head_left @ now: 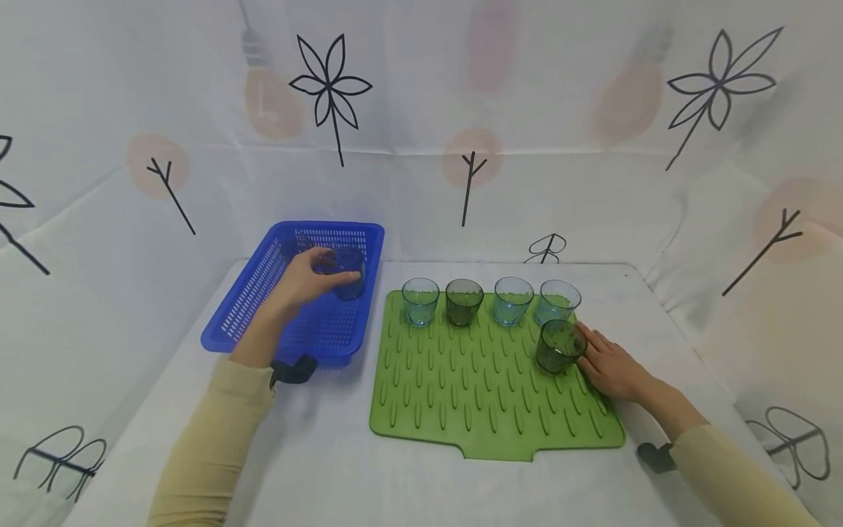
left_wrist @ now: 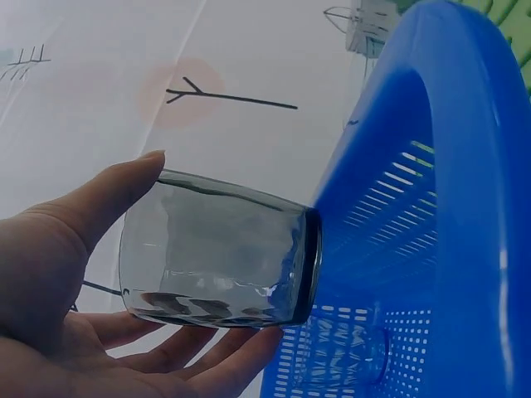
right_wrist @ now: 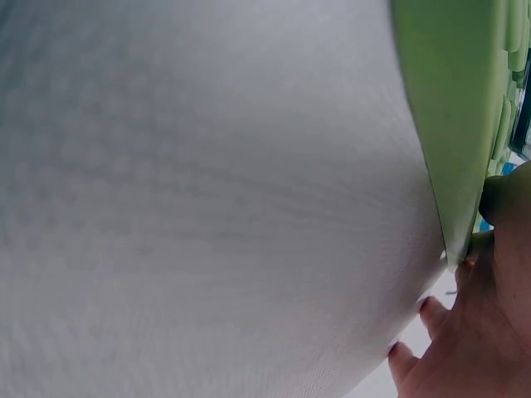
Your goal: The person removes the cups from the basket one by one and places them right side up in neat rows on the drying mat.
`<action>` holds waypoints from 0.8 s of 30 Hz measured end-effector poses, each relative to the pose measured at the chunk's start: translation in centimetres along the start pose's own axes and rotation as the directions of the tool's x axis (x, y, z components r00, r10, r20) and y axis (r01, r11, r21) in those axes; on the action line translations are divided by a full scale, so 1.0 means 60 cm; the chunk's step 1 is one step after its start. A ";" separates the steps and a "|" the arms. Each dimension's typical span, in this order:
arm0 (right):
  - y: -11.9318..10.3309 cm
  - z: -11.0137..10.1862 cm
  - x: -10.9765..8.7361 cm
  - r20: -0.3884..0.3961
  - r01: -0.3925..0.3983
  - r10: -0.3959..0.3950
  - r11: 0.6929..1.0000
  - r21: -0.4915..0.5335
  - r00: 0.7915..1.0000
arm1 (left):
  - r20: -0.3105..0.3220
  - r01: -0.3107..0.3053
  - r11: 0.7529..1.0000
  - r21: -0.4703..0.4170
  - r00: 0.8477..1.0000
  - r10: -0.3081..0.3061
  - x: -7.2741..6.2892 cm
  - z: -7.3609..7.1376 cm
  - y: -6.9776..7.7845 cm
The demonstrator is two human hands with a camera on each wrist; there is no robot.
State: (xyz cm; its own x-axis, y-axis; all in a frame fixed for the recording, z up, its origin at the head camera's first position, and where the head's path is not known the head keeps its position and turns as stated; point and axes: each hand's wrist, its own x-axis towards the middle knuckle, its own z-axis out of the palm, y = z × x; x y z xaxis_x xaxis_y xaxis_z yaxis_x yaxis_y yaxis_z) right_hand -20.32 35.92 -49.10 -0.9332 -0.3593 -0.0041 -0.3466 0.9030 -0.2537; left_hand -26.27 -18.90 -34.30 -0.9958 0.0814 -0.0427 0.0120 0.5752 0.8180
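My left hand point(head_left: 306, 282) grips a smoky grey glass tumbler point(left_wrist: 220, 249) between thumb and fingers, over the blue basket point(head_left: 211, 340). In the left wrist view the tumbler lies sideways, its base toward the basket, and another clear glass point(left_wrist: 340, 352) sits low inside. My right hand point(head_left: 609, 366) rests at the right edge of the green drying mat point(head_left: 454, 395), fingers extended. Its fingertips are right beside a dark green glass point(head_left: 560, 348) on the mat. The right wrist view shows the fingers point(right_wrist: 402, 361) along the mat's underside edge.
Along the mat's back edge stand a light blue glass point(head_left: 420, 304), a dark glass point(head_left: 464, 304) and two more bluish glasses, one of them point(head_left: 514, 301) next to the corner glass point(head_left: 558, 300). A white cloth point(head_left: 316, 461) covers the table, and a patterned sheet hangs behind.
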 end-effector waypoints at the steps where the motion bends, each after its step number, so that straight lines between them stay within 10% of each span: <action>1: 0.000 -0.001 0.000 0.004 -0.002 0.002 1.000 -0.002 1.000 | 0.002 -0.004 1.000 -0.002 1.000 0.004 -0.001 0.000 0.001; 24: 0.027 0.016 0.004 -0.025 0.023 -0.023 1.000 0.007 0.999 | 0.099 -0.117 0.990 -0.082 0.987 0.125 -0.022 0.060 0.027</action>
State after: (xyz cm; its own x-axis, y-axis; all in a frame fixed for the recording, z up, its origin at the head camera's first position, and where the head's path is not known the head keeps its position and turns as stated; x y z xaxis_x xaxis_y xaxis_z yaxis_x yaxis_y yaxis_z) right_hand -20.98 37.05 -50.45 -0.9270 -0.3742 0.0255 -0.3676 0.8928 -0.2604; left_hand -24.59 -15.12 -34.97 -0.9725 0.2327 0.0035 0.1212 0.4934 0.8613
